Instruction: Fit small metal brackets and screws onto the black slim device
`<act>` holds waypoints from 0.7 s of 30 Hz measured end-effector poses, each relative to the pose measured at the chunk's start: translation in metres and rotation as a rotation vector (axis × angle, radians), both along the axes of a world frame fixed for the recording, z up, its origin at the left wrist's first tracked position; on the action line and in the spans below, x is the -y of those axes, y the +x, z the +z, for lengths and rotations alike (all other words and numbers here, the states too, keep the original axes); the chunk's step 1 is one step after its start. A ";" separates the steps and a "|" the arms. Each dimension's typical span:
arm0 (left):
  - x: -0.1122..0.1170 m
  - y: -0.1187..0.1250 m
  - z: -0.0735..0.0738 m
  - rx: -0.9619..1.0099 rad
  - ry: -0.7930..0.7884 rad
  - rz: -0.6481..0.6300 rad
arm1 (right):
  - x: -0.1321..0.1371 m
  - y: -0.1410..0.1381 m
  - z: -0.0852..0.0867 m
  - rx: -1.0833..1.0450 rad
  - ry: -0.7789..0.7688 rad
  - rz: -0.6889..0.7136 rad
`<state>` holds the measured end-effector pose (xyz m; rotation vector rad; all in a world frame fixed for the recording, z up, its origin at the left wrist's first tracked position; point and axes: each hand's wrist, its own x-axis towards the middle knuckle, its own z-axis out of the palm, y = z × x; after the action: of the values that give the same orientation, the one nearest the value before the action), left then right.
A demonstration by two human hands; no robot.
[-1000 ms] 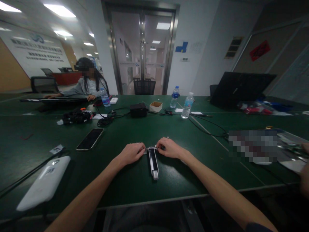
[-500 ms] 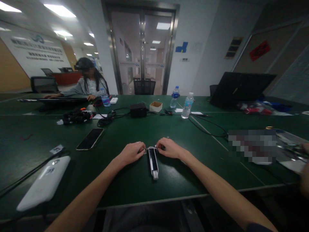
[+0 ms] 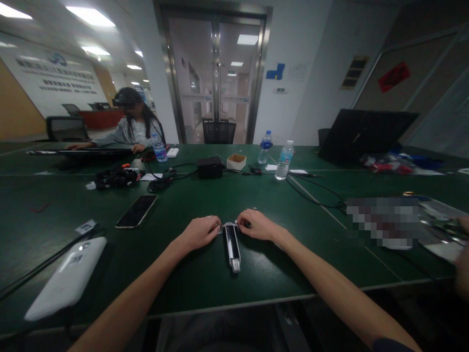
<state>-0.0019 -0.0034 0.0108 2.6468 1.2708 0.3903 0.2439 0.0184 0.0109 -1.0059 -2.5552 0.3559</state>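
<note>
A narrow white-and-black bar-shaped device point(image 3: 232, 247) lies lengthwise on the green table point(image 3: 205, 283), its far end between my hands. My left hand point(image 3: 201, 232) rests knuckles-up with fingers curled, its fingertips pinching the left side of the device's far end. My right hand point(image 3: 256, 225) mirrors it, fingers curled against the right side of that end. What exactly the fingertips grip there is too small to make out.
A black phone point(image 3: 137, 210) lies to the left, a white power bank point(image 3: 66, 277) with a cable at the near left. Cables, a black box point(image 3: 210, 166), a small carton point(image 3: 236, 162) and two water bottles point(image 3: 284, 160) sit further back. A person sits at the far left; another's hand shows at the right edge.
</note>
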 end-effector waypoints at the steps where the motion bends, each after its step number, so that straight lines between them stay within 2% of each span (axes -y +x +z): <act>1: 0.000 0.000 0.000 0.000 -0.002 0.002 | 0.000 0.000 0.000 0.000 -0.001 -0.001; 21: 0.001 0.001 0.003 -0.036 -0.010 0.014 | -0.001 0.000 0.000 0.015 -0.047 -0.007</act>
<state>-0.0008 -0.0042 0.0138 2.6500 1.2985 0.3385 0.2436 0.0191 0.0106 -1.0377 -2.5669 0.4092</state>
